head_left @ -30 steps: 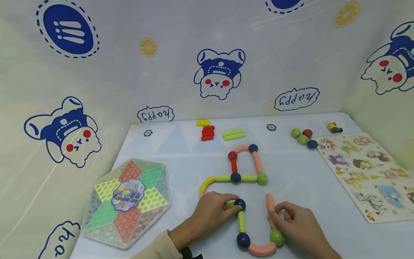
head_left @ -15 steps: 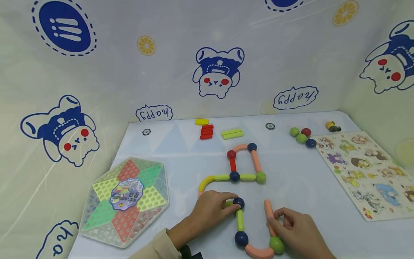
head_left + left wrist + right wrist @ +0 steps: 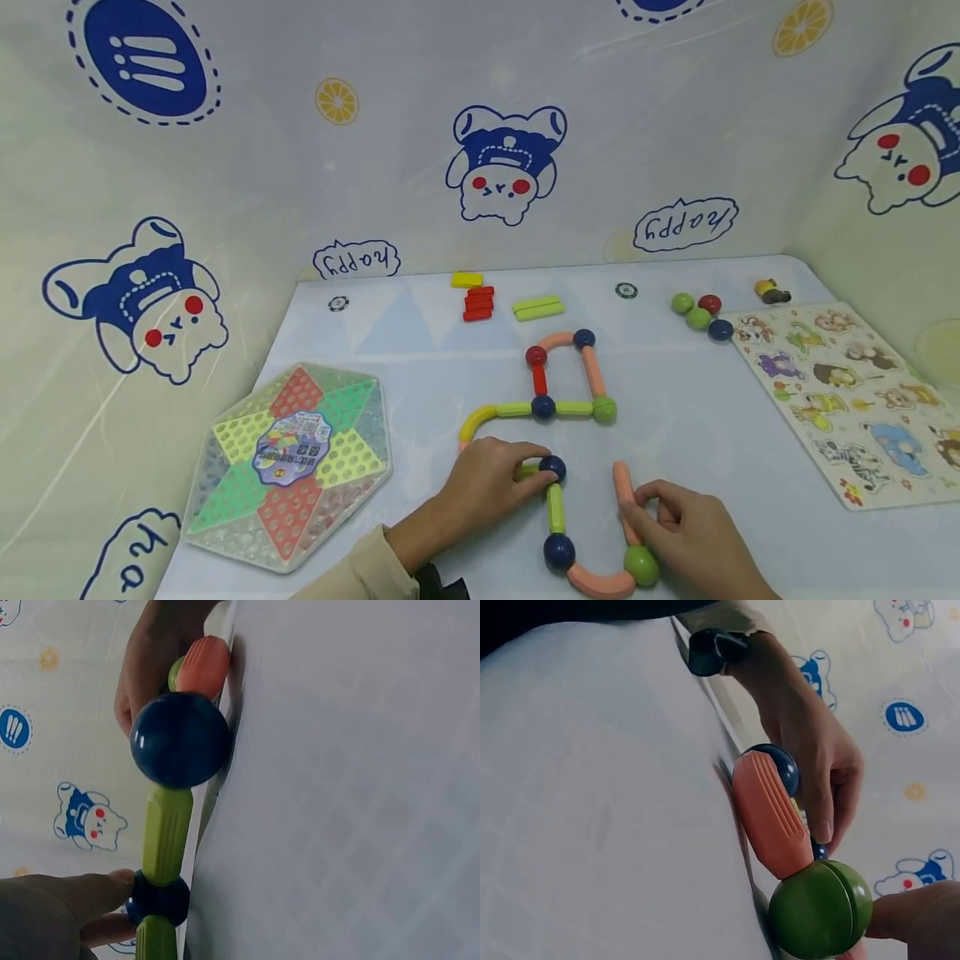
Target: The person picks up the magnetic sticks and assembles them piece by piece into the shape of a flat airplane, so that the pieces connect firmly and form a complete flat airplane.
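Note:
In the head view, my left hand (image 3: 487,487) pinches a dark blue ball (image 3: 552,469) that joins two lime green rods. One rod, the lower lime rod (image 3: 555,508), runs down to a second dark blue ball (image 3: 559,552). From there a curved pink rod (image 3: 602,582) leads to a green ball (image 3: 641,566). My right hand (image 3: 693,533) holds a straight pink rod (image 3: 622,492) between thumb and fingers, just above that green ball. The right wrist view shows the green ball (image 3: 819,909) against the curved rod's end, with right-hand fingers (image 3: 900,915) behind it.
Behind my hands lies a joined frame of rods, including a red ball (image 3: 536,356) and a yellow curved rod (image 3: 474,421). Loose red rods (image 3: 478,304), lime rods (image 3: 538,308) and several balls (image 3: 698,318) lie farther back. A hexagonal game board (image 3: 292,467) and animal sheet (image 3: 840,400) flank them.
My right hand, with the straight pink rod, green ball and curved rod, has shifted slightly toward me, then stayed nearly still. My left hand keeps its pinch on the blue ball.

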`<state>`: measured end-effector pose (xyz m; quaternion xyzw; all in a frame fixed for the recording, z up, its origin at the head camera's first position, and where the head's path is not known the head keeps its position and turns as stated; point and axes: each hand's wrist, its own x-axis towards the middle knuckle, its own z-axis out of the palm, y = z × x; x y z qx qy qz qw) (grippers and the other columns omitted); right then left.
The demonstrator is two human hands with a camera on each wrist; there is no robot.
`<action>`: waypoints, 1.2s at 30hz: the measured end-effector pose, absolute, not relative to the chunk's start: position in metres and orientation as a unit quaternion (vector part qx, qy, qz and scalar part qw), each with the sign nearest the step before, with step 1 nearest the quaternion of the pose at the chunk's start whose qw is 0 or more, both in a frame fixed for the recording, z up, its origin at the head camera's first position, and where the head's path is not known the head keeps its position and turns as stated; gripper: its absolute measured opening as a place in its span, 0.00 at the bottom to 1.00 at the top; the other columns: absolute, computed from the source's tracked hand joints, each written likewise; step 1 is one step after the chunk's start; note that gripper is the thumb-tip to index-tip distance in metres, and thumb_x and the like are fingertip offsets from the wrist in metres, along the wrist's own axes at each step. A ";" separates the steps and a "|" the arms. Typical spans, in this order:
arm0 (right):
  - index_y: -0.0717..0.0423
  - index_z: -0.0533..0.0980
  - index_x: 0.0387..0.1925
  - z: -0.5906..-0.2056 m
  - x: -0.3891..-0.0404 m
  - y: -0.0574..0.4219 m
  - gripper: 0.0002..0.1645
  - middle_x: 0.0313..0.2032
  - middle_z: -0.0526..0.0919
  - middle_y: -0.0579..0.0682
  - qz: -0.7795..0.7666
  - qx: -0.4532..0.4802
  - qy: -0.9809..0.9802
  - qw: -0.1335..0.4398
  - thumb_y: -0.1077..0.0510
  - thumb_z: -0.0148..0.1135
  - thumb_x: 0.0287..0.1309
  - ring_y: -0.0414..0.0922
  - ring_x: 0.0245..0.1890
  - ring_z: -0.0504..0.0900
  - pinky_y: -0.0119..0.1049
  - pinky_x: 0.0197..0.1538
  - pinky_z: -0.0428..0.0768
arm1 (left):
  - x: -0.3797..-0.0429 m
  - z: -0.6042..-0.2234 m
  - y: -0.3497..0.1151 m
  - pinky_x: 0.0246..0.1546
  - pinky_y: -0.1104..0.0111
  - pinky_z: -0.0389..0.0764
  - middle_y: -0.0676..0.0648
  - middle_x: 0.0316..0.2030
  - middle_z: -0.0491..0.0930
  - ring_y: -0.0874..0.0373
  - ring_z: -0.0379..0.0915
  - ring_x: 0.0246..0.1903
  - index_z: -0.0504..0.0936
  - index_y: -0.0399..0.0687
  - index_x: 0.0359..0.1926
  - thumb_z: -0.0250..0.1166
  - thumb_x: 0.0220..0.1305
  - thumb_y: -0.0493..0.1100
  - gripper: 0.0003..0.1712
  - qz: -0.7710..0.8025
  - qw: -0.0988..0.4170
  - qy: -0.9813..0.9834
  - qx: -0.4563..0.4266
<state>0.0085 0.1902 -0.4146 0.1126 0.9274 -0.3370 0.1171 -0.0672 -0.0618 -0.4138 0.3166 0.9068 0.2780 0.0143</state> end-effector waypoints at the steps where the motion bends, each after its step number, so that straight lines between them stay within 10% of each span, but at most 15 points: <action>1: 0.45 0.80 0.32 -0.415 0.009 0.190 0.25 0.11 0.65 0.43 -0.339 0.115 0.926 0.117 0.30 0.63 0.46 0.39 0.11 0.62 0.30 0.17 0.57 | -0.068 -0.413 -0.062 0.17 0.74 0.59 0.64 0.08 0.60 0.70 0.56 0.11 0.84 0.61 0.45 0.61 0.57 0.64 0.21 0.280 0.018 0.906 0.318; 19: 0.45 0.81 0.34 -0.424 0.014 0.193 0.26 0.11 0.64 0.44 -0.355 0.136 0.923 0.059 0.29 0.63 0.45 0.39 0.10 0.61 0.30 0.17 0.59 | -0.151 -0.364 -0.005 0.15 0.74 0.62 0.57 0.10 0.66 0.64 0.62 0.13 0.85 0.56 0.45 0.63 0.60 0.54 0.15 0.201 0.014 0.902 0.383; 26: 0.45 0.81 0.35 -0.428 0.016 0.188 0.29 0.11 0.64 0.44 -0.370 0.160 0.913 0.061 0.28 0.64 0.42 0.40 0.11 0.62 0.30 0.17 0.58 | -0.213 -0.361 0.063 0.31 0.75 0.69 0.59 0.40 0.81 0.66 0.68 0.34 0.83 0.60 0.44 0.62 0.61 0.55 0.13 0.129 0.066 0.904 0.402; 36: 0.43 0.81 0.34 -0.432 0.015 0.188 0.28 0.11 0.63 0.44 -0.390 0.154 0.906 0.051 0.27 0.63 0.41 0.39 0.10 0.60 0.30 0.16 0.58 | -0.259 -0.365 0.182 0.48 0.74 0.69 0.62 0.51 0.75 0.67 0.68 0.50 0.76 0.64 0.55 0.62 0.62 0.54 0.20 0.033 0.106 0.890 0.443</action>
